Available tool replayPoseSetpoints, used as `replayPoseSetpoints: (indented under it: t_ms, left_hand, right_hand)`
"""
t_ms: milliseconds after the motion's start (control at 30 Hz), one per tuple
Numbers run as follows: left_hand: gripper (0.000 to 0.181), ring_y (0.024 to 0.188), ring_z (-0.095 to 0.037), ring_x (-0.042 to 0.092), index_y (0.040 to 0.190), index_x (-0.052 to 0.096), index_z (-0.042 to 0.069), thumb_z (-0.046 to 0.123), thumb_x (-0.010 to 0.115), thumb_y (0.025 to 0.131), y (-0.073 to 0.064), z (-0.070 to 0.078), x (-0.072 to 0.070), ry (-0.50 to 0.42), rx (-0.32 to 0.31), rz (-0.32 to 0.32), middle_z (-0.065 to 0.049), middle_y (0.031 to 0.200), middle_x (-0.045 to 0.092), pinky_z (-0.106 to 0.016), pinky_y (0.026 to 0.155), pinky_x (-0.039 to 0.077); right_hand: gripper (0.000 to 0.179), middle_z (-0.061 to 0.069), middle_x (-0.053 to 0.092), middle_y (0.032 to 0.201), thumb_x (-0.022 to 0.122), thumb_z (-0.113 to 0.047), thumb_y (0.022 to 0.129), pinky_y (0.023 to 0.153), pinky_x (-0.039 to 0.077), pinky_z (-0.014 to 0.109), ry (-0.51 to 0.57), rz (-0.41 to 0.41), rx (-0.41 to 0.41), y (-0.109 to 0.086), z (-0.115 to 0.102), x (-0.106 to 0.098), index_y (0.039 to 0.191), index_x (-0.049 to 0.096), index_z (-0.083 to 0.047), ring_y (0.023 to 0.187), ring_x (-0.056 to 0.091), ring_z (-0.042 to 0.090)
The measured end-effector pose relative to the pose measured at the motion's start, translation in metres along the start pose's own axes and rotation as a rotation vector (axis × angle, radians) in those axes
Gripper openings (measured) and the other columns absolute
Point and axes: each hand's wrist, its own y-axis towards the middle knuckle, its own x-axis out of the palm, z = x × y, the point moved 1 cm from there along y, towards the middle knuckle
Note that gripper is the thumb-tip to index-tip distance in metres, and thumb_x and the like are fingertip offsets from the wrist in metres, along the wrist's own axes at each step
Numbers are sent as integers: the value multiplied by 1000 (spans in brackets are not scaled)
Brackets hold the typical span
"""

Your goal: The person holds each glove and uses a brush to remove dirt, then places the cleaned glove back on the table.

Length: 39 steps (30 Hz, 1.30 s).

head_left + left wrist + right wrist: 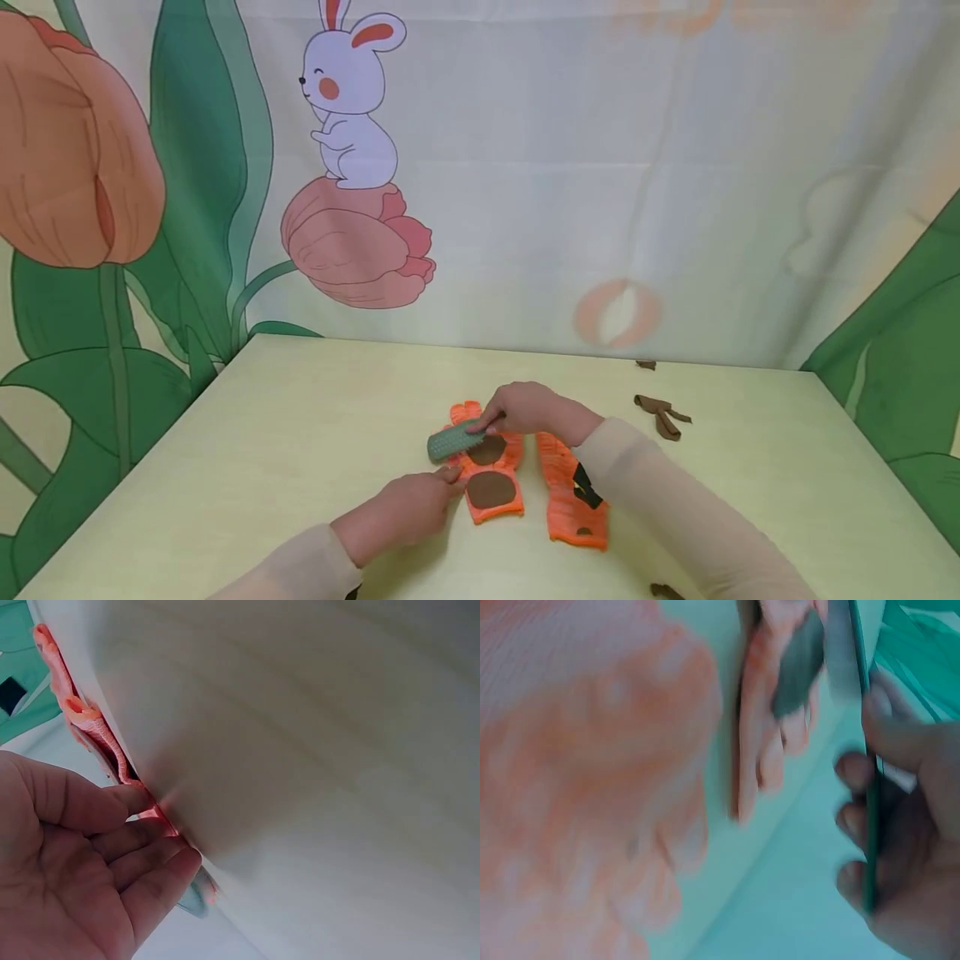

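An orange knitted glove (491, 490) with brown round patches lies on the table, fingers pointing away from me. My left hand (420, 504) is at its near-left edge, the thumb and fingertips holding that edge. Above the glove, my right hand (528, 408) grips the handle of a green brush (453, 442) with a flat, dotted head. In the right wrist view the green brush (870, 817) is seen edge-on and blurred, with the fingers round it. Whether its head touches the glove cannot be told. A second orange glove (577, 508) with black marks lies to the right, partly under my right forearm.
Brown strips (663, 415) lie on the table (315, 417) to the right, with a small brown scrap (646, 365) at the far edge. Another dark strip (666, 592) is at the front. A curtain (525, 167) with a rabbit and tulips hangs behind.
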Motion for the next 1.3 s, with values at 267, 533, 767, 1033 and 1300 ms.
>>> replayPoseSetpoints:
  t_ms: [267, 533, 767, 1033, 1300]
  left_hand:
    - [41, 138, -28, 58, 143, 62, 15, 7, 52, 103, 4, -5, -3, -70, 39, -57, -2, 157, 53, -44, 105, 52]
    - [41, 141, -32, 55, 140, 64, 11, 3, 48, 104, 5, -15, -11, -140, 62, -105, -5, 157, 52, -48, 115, 45]
    - [48, 143, -30, 53, 147, 56, 8, -1, 49, 101, 4, -14, -8, -112, 66, -52, -7, 158, 51, -47, 109, 49]
    - [55, 153, -25, 40, 154, 47, 7, 5, 56, 100, 9, -10, 11, -5, 52, -34, -5, 165, 40, -40, 106, 52]
    - [52, 145, -20, 51, 151, 52, 14, 7, 57, 100, 12, -3, 1, 115, -6, -89, 2, 161, 48, -41, 103, 55]
  right_hand:
    - [35, 8, 73, 80, 57, -21, 105, 50, 16, 24, -91, 264, 215, -6, 9, 5, 136, 67, -33, 49, 23, 11]
    - [34, 1, 76, 125, 57, -17, 105, 52, 16, 26, -124, 130, 234, -28, 19, -4, 134, 70, -29, 53, 26, 11]
    - [30, -2, 73, 129, 62, -18, 102, 54, 19, 27, -206, 34, 357, -41, 12, -30, 128, 73, -29, 61, 47, 8]
    - [30, 1, 76, 125, 61, -19, 103, 52, 23, 23, -100, 63, 160, -39, 1, -19, 128, 74, -30, 60, 46, 7]
    - [28, 0, 79, 105, 64, -15, 101, 54, 22, 21, -41, 25, 34, -25, 6, 0, 123, 77, -28, 55, 32, 7]
